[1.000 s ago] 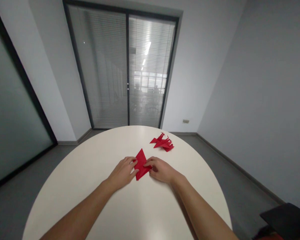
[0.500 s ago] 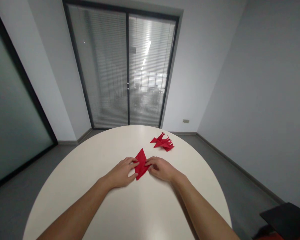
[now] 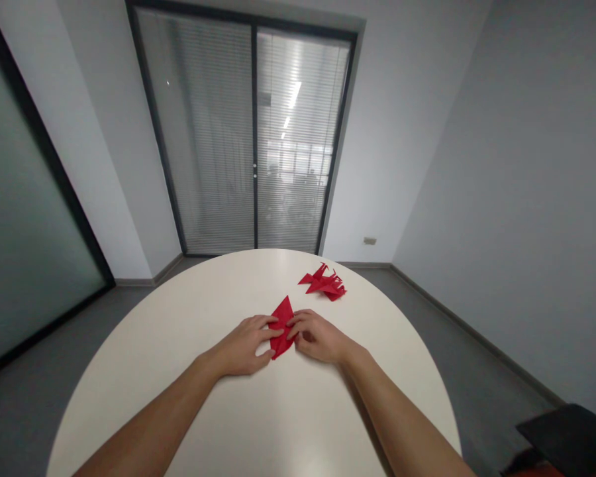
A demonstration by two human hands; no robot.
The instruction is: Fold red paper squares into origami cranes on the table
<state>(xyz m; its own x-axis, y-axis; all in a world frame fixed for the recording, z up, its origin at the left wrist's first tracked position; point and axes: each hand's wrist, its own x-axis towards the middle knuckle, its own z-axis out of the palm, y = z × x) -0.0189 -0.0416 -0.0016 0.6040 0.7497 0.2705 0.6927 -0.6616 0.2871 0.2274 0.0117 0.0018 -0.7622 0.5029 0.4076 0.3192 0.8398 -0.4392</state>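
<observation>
A folded red paper point(image 3: 283, 311), kite-shaped with a point facing away from me, lies flat on the round white table point(image 3: 193, 318). My left hand point(image 3: 246, 344) rests on its left side, fingers pressing the paper down and thumb at its near tip. My right hand point(image 3: 315, 336) presses on the right side, fingers curled with the tips on the paper. The fingertips of both hands meet near the middle of the sheet. Most of the paper's near half is hidden under my fingers.
A small heap of finished red folded paper figures point(image 3: 324, 283) lies farther back on the table, right of centre. A dark object point(image 3: 571, 434) sits low at the right beyond the table edge. Glass doors with blinds point(image 3: 251, 139) stand behind.
Both hands have drawn closer together over the red paper, the fingertips now meeting at its middle. The paper's far point has tilted slightly to the right. The heap of figures is unmoved.
</observation>
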